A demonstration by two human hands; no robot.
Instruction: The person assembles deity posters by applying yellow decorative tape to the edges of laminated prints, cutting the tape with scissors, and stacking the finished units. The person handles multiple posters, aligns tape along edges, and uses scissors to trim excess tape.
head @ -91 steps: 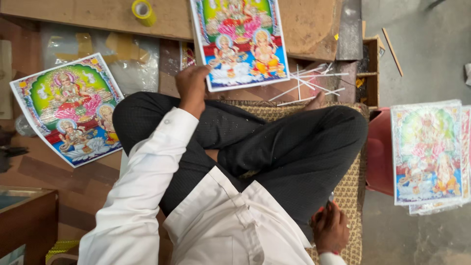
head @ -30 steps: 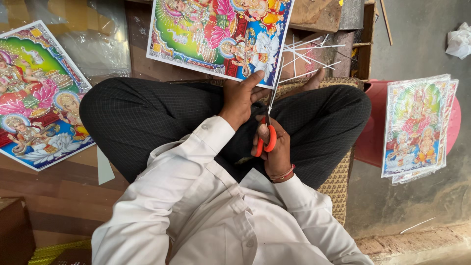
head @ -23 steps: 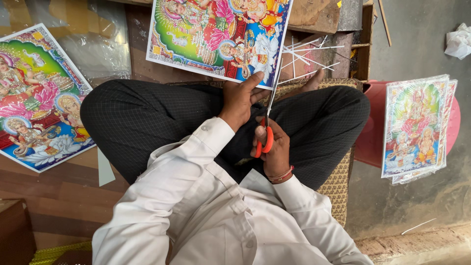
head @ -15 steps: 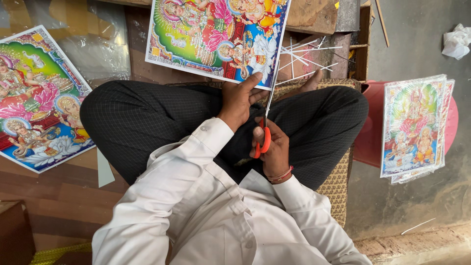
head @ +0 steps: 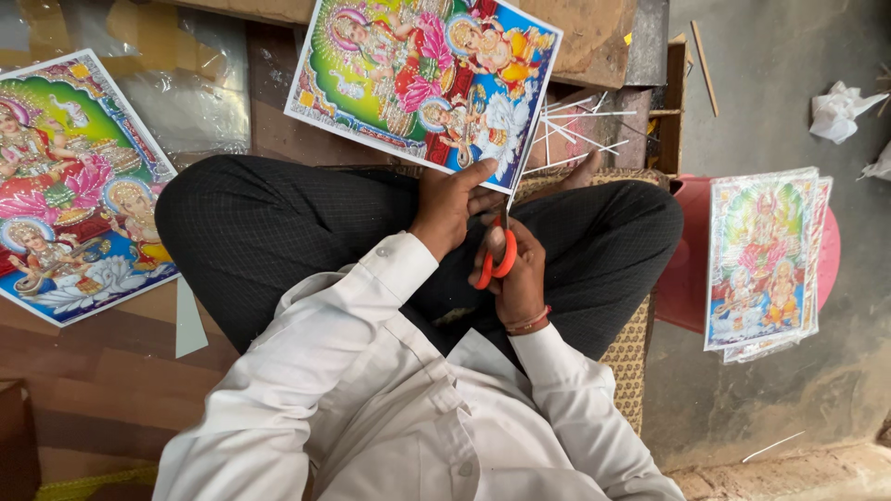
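Note:
I sit cross-legged in black trousers. My left hand (head: pixel 449 201) pinches the near edge of a bright printed picture (head: pixel 418 79) with a white border, held out over my knees. My right hand (head: pixel 516 275) grips orange-handled scissors (head: pixel 495 257). Their blades point up along the picture's right edge, close to its lower right corner.
Another picture of the same kind (head: pixel 74 186) lies on the floor at my left. A stack of similar pictures (head: pixel 761 260) rests on a red stool (head: pixel 682 278) at my right. Thin white paper strips (head: pixel 575 130) lie beyond my knees. Crumpled paper (head: pixel 835 109) sits far right.
Three seconds ago my right hand lay by my side with only the left holding the picture. Over the last second both hands and the scissors have stayed nearly still at the picture's edge.

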